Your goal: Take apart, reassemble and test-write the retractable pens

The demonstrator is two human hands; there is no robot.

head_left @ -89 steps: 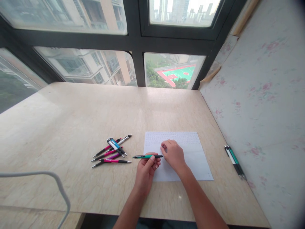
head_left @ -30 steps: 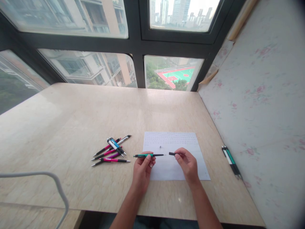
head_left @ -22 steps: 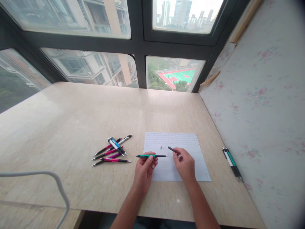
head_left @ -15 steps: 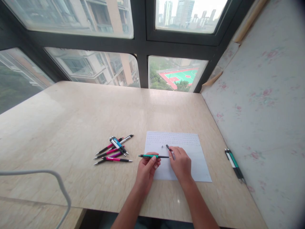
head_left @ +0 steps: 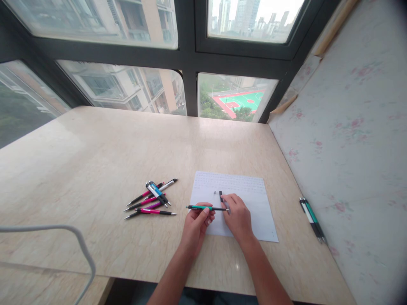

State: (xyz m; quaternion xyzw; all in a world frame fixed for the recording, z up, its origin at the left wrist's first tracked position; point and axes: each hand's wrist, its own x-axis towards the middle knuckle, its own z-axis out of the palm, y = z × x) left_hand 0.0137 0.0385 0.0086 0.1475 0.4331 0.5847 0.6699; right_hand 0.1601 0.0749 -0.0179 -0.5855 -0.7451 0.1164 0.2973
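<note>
Held level in my left hand (head_left: 199, 223) is a green and black click pen (head_left: 203, 207), its tip pointing right. Fingers of my right hand (head_left: 238, 217) are closed on a small black stick-shaped piece (head_left: 220, 193), whose far end shows past the fingertips; its kind is unclear. The pen's tip is close to the right fingers; I cannot tell whether they touch. Both hands are over a sheet of written paper (head_left: 260, 212). A tiny dark bit (head_left: 214, 192) lies on the sheet left of the black piece.
Left of the paper, several click pens (head_left: 154, 197) lie in a crossed pile. Two more pens (head_left: 313, 220) rest beside the wall on the right. A pale cable (head_left: 84, 250) bends over the table's (head_left: 127, 148) left front. Windows stand behind.
My right hand has shifted slightly left with the black piece, which has turned more upright in the picture. The paper has slid a little left. My left hand keeps hold of the pen.
</note>
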